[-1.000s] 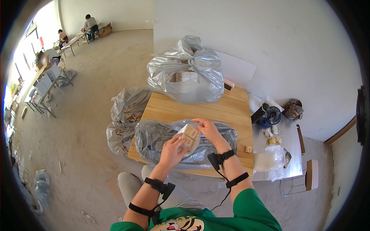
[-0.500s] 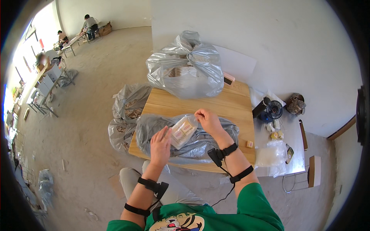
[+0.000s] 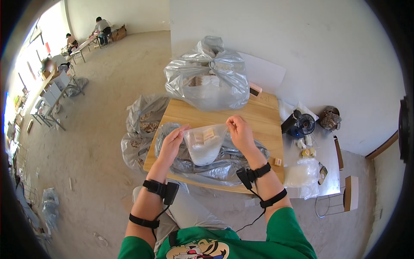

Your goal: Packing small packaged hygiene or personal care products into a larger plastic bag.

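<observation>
A clear plastic bag (image 3: 203, 156) hangs spread between my two hands over the near part of the wooden table (image 3: 254, 118). Small yellowish printed packs (image 3: 208, 134) show through its upper part. My left hand (image 3: 171, 144) pinches the bag's upper left corner between thumb and fingers. At the upper right corner, my right hand (image 3: 241, 133) grips the bag's edge with its fingers closed. Beneath lies a crumpled grey plastic sack (image 3: 228, 170), partly covered by the bag and my wrists.
A large full grey sack (image 3: 207, 86) stands at the table's far side. Filled sacks (image 3: 144, 125) rest on the floor to the left. On the right, a side table holds a small fan (image 3: 305, 124) and clear bags (image 3: 302, 175). A small yellow box (image 3: 277, 162) sits near the right edge.
The clear bag has turned from a slant to upright and is spread wider. My left hand has moved up to its top left corner; my right hand has shifted slightly right.
</observation>
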Tool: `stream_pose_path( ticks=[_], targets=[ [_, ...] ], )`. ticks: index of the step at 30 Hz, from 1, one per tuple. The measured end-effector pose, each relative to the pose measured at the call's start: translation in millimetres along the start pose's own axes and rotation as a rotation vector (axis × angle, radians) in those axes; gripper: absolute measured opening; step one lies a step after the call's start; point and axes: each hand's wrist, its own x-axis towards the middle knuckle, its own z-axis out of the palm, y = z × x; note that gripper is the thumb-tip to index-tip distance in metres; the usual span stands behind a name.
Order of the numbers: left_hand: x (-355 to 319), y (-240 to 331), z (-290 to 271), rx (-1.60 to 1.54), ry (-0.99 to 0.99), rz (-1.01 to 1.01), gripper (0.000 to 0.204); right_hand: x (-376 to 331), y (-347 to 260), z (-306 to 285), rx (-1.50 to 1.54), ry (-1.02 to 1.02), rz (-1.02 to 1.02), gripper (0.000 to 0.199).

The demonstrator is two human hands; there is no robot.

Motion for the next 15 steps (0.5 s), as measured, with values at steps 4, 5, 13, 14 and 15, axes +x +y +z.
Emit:
stream_pose_path(
  ticks=[4, 5, 13, 14, 15],
  targets=[
    [-1.1, 4.3, 0.0, -0.056, -0.065, -0.003, 0.032, -8.1, -6.0, -3.9, 0.066, 0.061, 0.028, 0.004],
    [3.4, 2.9, -1.3, -0.056, -0.062, -0.005, 0.032, -5.5, -2.1, -1.6, 0.067, 0.057, 0.029, 0.004],
    [21.0, 27.0, -1.5, 0.093, -0.138, -0.033, 0.031, 4.4, -4.6, -0.9, -0.011, 0.077, -0.071, 0.003],
    [14.9, 26.5, 0.5, 0.089, -0.141, -0.038, 0.031, -2.1, -6.5, -5.5, -0.015, 0.075, -0.065, 0.003],
    [13.4, 25.7, -2.4, 0.013, -0.104, -0.036, 0.031, -2.4, -10.4, -8.1, -0.007, 0.097, -0.037, 0.003]
  ],
)
